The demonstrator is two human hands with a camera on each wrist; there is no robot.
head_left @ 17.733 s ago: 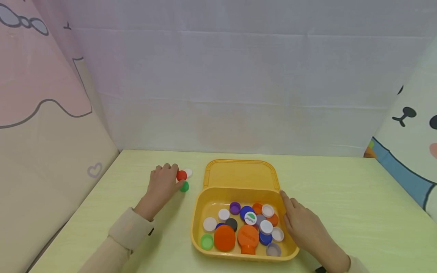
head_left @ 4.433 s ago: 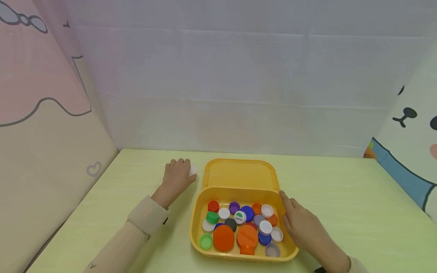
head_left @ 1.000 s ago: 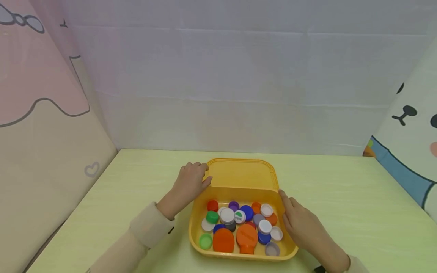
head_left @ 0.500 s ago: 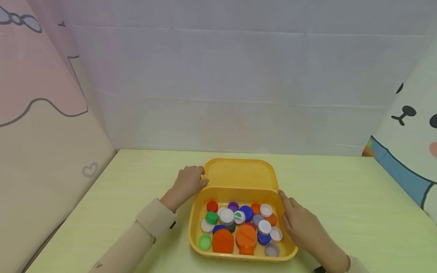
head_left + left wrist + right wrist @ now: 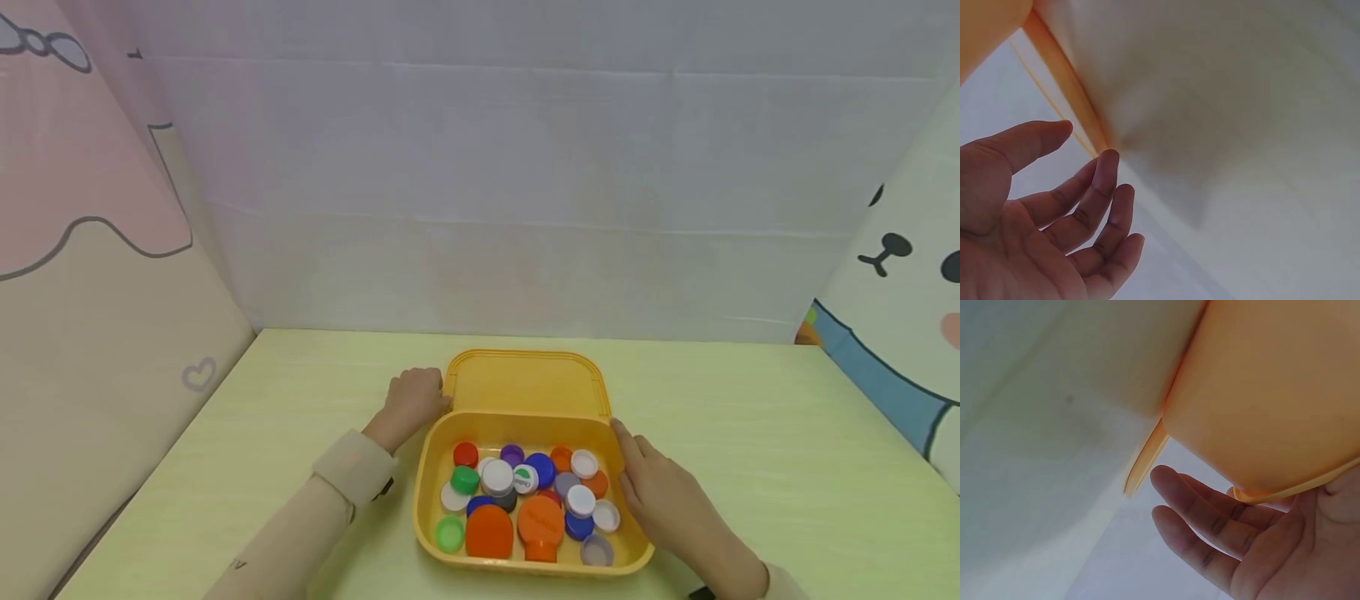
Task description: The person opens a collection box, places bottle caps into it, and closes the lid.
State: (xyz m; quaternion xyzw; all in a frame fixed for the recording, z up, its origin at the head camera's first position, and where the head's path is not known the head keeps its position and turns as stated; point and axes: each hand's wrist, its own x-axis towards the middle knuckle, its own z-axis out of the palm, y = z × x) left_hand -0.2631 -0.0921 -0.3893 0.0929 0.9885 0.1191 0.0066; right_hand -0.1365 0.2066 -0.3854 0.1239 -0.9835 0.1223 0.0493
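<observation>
1. Box point(image 5: 525, 492) (yellow, lid point(image 5: 528, 382) open) sits mid-table, full of caps.
2. Left hand point(image 5: 411, 402), fingers relaxed, touches the lid's edge.
3. Right hand point(image 5: 663, 500) rests flat against the box's side.
4. One white cap point(image 5: 527, 478) bears unreadable green print.

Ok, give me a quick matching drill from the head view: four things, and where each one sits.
Things:
1 left hand
2 right hand
3 lid
4 light green cap

Places:
A near left corner inside the box
B folded open behind the box
C at the lid's left edge
D against the box's right wall

Pairs: 1-C, 2-D, 3-B, 4-A
</observation>
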